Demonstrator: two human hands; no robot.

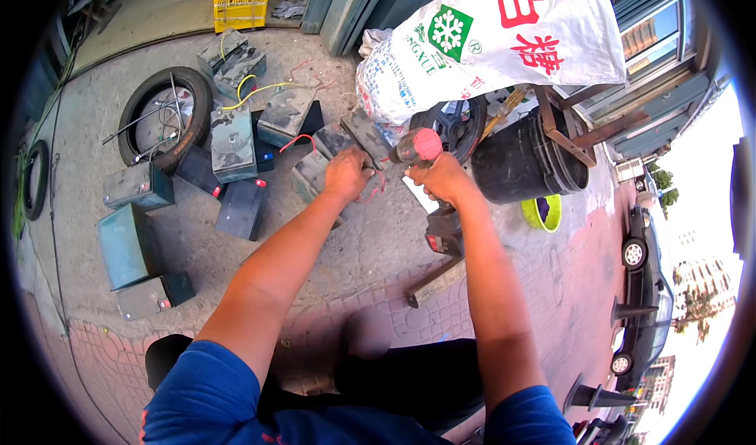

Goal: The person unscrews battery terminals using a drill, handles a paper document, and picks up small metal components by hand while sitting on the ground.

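My right hand [445,181] is wrapped round the grip of a cordless drill [421,146] with a pink-red rear and a dark battery pack low down. Its nose points left, toward my left hand [346,176]. The fingers of that hand are bent over the edge of a dusty grey battery [311,173], close to the drill's tip. A thin red wire [298,141] loops from this battery, and more red wire hangs beside my left fingertips. Just beyond lies another dusty battery [365,136]. What the drill's tip touches is too small to tell.
Several more batteries [233,142] lie to the left, some with yellow wires. A tyre [197,134] holds metal rods. A white sack [488,47] leans at the back, beside a black bucket [512,161]. Nearer are a green bowl [542,213] and a wood piece [435,281].
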